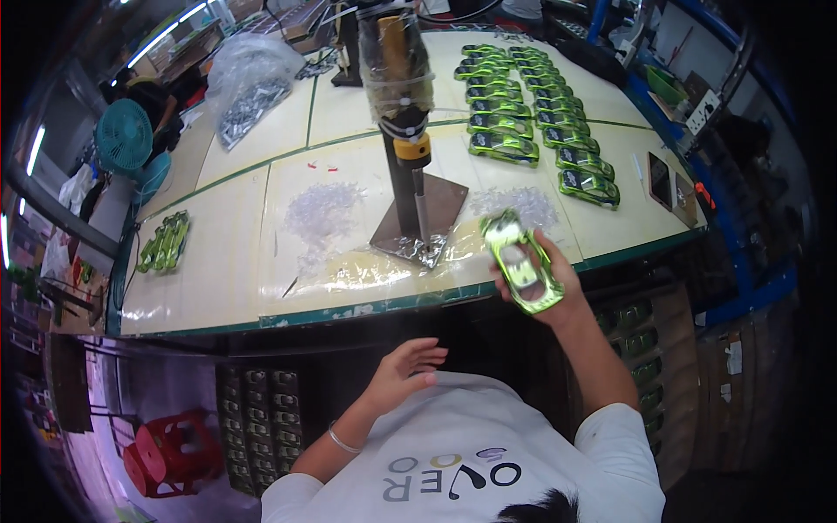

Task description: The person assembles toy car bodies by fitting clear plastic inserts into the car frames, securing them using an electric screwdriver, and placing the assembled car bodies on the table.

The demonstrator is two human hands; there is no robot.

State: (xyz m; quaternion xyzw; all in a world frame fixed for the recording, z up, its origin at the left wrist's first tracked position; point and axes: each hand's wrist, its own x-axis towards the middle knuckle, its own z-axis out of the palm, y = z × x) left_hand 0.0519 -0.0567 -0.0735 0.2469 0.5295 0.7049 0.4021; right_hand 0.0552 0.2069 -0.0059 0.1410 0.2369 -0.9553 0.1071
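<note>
A shiny lime-green toy car body shell (pixel 521 263) is held up in my right hand (pixel 558 277), over the table's front edge on the right. Its window openings show, and the fingers wrap round its sides. My left hand (pixel 406 370) hovers in front of my shirt, below the table edge, holding nothing, with its fingers stretched out. Ahead of both hands stands a bench press tool (pixel 411 152) with a yellow collar and a metal base plate (pixel 446 207). Piles of small clear plastic pieces (pixel 321 212) lie on either side of it.
Rows of green car shells (pixel 504 146) fill the table's back right, near a phone (pixel 660 179). A few more shells (pixel 164 242) lie at the left. A plastic bag of parts (pixel 253 87) and a teal fan (pixel 124 135) stand farther back. A red stool (pixel 174 453) is at lower left.
</note>
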